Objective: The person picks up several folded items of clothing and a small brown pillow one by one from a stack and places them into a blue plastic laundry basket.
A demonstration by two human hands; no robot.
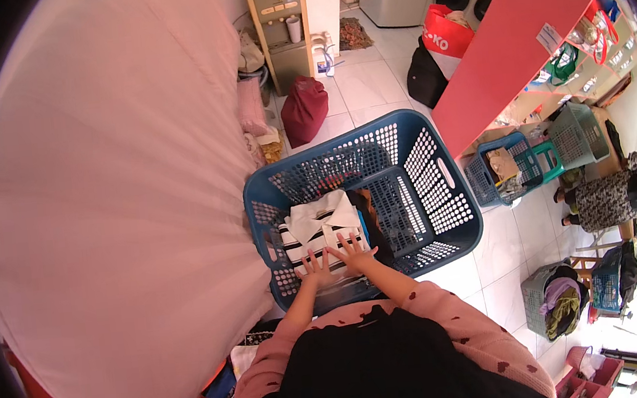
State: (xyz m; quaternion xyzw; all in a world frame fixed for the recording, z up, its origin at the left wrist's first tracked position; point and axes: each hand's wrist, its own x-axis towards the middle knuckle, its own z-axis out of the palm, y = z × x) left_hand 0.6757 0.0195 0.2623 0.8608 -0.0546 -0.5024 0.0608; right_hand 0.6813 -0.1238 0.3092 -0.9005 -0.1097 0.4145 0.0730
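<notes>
A folded white collared shirt with black stripes [321, 222] lies on other folded clothes at the left end of a large dark blue plastic laundry basket [355, 132]. Flat on the shirt's lower part rests my left hand [315, 271], fingers spread. Beside it my right hand [353, 256] presses on the same shirt, its fingers apart too. The two hands nearly touch at the thumbs. Dark, brown and blue fabric [375, 222] shows along the right edge of the pile.
A pink cloth-covered surface [125, 217] fills the left. Beyond the basket stand a maroon bag [305, 110] and a water dispenser [279, 30]. A pink shelf unit [505, 48], smaller laundry baskets [502, 170] and a person in patterned clothing [605, 194] are at the right.
</notes>
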